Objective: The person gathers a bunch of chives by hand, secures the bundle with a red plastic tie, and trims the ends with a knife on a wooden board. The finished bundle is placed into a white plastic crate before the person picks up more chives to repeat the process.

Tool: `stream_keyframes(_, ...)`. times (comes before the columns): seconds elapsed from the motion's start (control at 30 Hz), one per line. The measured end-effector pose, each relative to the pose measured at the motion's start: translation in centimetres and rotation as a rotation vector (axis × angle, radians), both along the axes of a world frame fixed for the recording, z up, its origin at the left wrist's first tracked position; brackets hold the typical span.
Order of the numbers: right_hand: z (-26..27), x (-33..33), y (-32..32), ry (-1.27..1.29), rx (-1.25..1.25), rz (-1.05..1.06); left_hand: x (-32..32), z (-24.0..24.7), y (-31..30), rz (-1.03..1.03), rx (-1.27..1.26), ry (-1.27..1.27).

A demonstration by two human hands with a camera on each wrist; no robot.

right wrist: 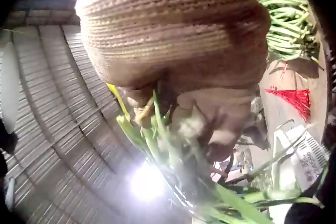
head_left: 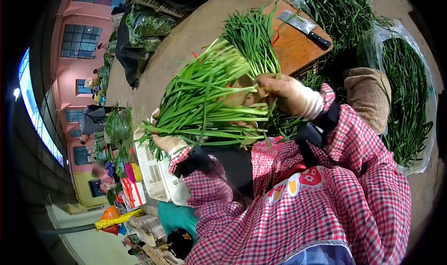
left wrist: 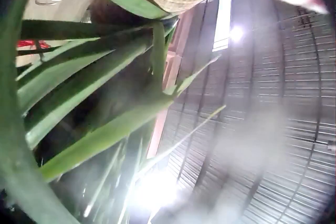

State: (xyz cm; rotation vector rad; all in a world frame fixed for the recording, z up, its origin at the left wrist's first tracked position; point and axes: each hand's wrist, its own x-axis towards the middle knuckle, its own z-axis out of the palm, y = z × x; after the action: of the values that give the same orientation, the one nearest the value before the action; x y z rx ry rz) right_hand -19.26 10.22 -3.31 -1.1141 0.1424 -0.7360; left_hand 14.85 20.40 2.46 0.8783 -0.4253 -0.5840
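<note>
Hands: two, left (head_left: 167,143) and right (head_left: 281,93). Green stalks (head_left: 209,100) between them: many, too overlapped to count. Cleaver (head_left: 302,25): one. Cutting board (head_left: 299,52): one. Brown cloth (head_left: 367,95): one. Clear plastic bags (head_left: 370,49) with greens: two. Red-and-white box (head_left: 133,193): one.

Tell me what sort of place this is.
Probably a produce packing shed or covered market, judging by the leafy greens filling plastic bags, the cleaver lying on a wooden board, and the broad ribbed roof overhead.
</note>
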Motion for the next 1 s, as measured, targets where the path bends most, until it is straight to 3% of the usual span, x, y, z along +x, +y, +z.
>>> stream_keyframes(0.03, -0.5, -1.1, 0.4, -0.153, 0.372, 0.142, 1.9, -0.5, 0.3, 0.079, 0.069, 0.155)
stream_keyframes(0.1, -3.1, -4.3, -0.5, -0.013, 0.197, 0.148, 2.3, -0.1, 0.4, 0.225, 0.062, 0.164)
stream_keyframes(0.17, -7.3, -6.9, -1.4, 0.403, -0.034, 0.139, 7.5, -1.9, 1.4, 0.157, 0.132, 0.024)
stream_keyframes(0.23, -4.7, -8.1, -0.4, 1.122, -0.668, 0.172, 4.1, 0.5, 0.2, 0.305, 0.142, 0.098)
stream_keyframes(0.3, -6.4, -7.1, 0.7, 1.008, -0.63, 0.084, 4.3, 0.7, 0.1, 0.221, 0.158, 0.073)
stream_keyframes(0.37, -7.2, -4.8, 1.3, 0.636, -0.129, 0.176, 3.0, 1.3, -0.3, 0.232, 0.114, 0.095)
stream_keyframes(0.43, -7.1, -1.7, 1.1, 0.437, -0.204, 0.188, 5.7, -0.1, 0.1, 0.158, 0.073, 0.029)
stream_keyframes(0.47, -9.1, 0.4, 1.1, 0.32, -0.287, 0.2, 3.7, 0.9, -0.3, 0.159, 0.073, 0.041)
stream_keyframes(0.5, -6.3, 2.1, 1.2, 0.202, -0.369, 0.21, 2.4, 1.5, -0.7, 0.158, 0.075, 0.053)
stream_keyframes(0.53, -3.4, 1.5, 2.1, 0.391, 0.102, 0.374, 2.2, 1.6, -1.1, 0.214, 0.052, 0.093)
stream_keyframes(0.6, -4.3, 3.8, 2.3, 0.081, -0.306, 0.201, -0.1, 3.0, -0.9, -0.009, -0.065, 0.147)
stream_keyframes(0.63, -3.6, 4.4, 2.8, 0.078, -0.133, 0.19, -0.4, 3.1, -0.7, -0.095, -0.098, 0.159)
stream_keyframes(0.67, -2.0, 5.0, 3.4, 0.064, 0.043, 0.167, -2.4, 3.9, -1.2, 0.001, -0.121, 0.116)
stream_keyframes(0.7, -1.1, 4.7, 3.5, 0.181, 0.098, 0.16, -3.4, 4.1, -0.9, -0.083, -0.11, -0.04)
stream_keyframes(0.77, 1.6, 3.3, 3.6, 0.391, 0.228, 0.157, -4.5, 4.6, -1.2, -0.166, -0.162, 0.023)
stream_keyframes(0.87, -4.9, 5.8, 4.2, 0.262, 0.229, 0.083, -5.3, 5.2, -1.6, -0.008, -0.09, -0.058)
stream_keyframes(0.93, -8.0, 7.0, 4.7, 0.418, -0.203, -0.148, -7.0, 6.1, -1.6, 0.03, -0.088, -0.002)
stream_keyframes(0.97, -5.7, 5.9, 4.9, 0.518, 0.003, -0.128, -7.6, 6.2, -1.6, 0.05, -0.088, 0.026)
stream_keyframes(1.0, -7.7, 6.2, 4.9, 0.483, -0.21, -0.271, -7.2, 6.0, -1.7, 0.095, -0.075, -0.014)
